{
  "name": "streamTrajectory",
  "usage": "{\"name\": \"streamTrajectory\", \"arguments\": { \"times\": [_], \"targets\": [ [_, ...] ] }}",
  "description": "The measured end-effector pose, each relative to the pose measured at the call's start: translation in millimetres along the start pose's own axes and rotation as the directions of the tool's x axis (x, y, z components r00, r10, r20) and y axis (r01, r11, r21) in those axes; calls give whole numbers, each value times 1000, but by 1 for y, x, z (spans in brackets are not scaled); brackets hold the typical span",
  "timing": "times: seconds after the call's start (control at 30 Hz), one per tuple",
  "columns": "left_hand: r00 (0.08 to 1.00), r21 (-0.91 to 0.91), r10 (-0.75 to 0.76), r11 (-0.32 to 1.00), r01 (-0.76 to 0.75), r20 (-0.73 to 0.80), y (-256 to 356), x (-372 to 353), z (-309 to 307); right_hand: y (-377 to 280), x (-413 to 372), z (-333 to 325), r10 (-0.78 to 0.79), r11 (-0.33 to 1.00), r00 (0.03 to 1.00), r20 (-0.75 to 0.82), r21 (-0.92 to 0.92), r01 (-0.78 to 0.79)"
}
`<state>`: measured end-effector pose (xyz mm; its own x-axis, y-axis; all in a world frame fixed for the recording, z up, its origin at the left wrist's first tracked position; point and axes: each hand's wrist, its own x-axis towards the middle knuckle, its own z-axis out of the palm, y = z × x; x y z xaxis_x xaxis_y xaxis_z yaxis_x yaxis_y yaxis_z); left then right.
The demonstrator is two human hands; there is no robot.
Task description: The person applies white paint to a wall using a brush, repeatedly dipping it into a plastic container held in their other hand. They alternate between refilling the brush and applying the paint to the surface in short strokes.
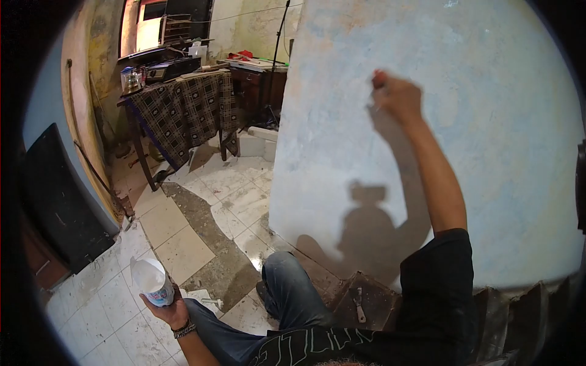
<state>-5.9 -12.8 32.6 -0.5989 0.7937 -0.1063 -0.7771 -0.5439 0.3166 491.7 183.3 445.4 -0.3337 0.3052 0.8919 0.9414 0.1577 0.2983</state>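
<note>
My left hand (174, 311) grips a white plastic tub (152, 283) with printing on its side, low at the left. The tub is tilted, and its inside looks white. My right hand (401, 100) is raised in front of the pale blue patchy wall (500, 134), its fingers closed round a tool with an orange-red handle (379, 77). The tool's working end is blurred, so its kind and whether it touches the wall cannot be made out. A scraper (359, 308) lies on the dark ledge below the wall.
A cloth-covered table (189, 110) carries a black stove (174, 69) and jars. A desk (253, 79) stands behind it. The tiled floor (177, 232) has a broken, bare strip. A dark panel (61, 201) leans at the left. My knee (284, 268) is near the wall.
</note>
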Motion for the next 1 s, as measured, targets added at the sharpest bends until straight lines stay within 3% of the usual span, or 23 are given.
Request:
{"name": "streamTrajectory", "arguments": {
  "times": [0.03,0.07,0.1,0.13,0.17,0.23,0.3,0.33,0.37,0.4,0.43,0.5,0.53,0.63,0.73,0.87,0.97,1.0],
  "targets": [
    [1000,-7,-7,1000,7,3,-1,1,0,5,21,-16,-74,996,974,-215,37,83],
    [1000,-10,-16,1000,16,4,0,0,-1,4,36,-33,-189,981,905,-382,-124,152],
    [1000,-3,-14,1000,14,-21,0,-2,2,1,45,-46,-245,969,839,-485,-93,229],
    [999,6,-14,1000,14,-45,0,-5,9,-2,43,-50,-128,974,883,-451,110,198],
    [997,13,-14,1000,15,-70,0,-7,13,-6,36,-54,-21,940,920,-391,307,152],
    [998,13,-17,1000,17,-64,0,-9,13,-40,-3,-50,212,677,962,-173,736,-17],
    [998,10,-23,1000,24,-63,0,-8,12,-66,-92,-3,55,470,992,-118,879,78],
    [998,-5,-18,1000,17,-67,1,-6,7,-84,-121,-7,8,433,981,194,884,-178],
    [997,-19,-11,1000,9,-70,2,-3,2,-106,-147,-17,82,561,929,361,754,-342],
    [1000,-24,-4,1000,4,-15,3,-1,-3,-123,-174,-12,94,276,939,332,897,-345],
    [999,-16,-3,1000,2,-33,3,-1,-1,-139,-191,-15,228,139,840,492,838,-528],
    [997,7,9,1000,-9,-76,7,-9,7,-153,-229,-12,378,17,687,621,737,-676],
    [991,36,43,999,-39,-129,4,-16,22,-158,-250,-3,431,-267,566,703,698,-665],
    [997,24,20,1000,-18,-76,3,-13,18,-166,-289,-7,536,-559,384,752,657,-506],
    [998,29,-1,1000,3,-68,2,-12,16,-158,-320,-5,587,-538,300,752,639,-550],
    [998,42,47,998,-45,-38,-1,-8,8,-139,-330,-14,712,-431,264,651,702,-567],
    [998,41,52,998,-50,-47,-2,-6,5,-127,-342,-19,762,-433,198,616,713,-552],
    [997,49,55,997,-52,-57,-1,-7,7,-124,-341,-22,760,-491,115,640,681,-543]
  ]
}}
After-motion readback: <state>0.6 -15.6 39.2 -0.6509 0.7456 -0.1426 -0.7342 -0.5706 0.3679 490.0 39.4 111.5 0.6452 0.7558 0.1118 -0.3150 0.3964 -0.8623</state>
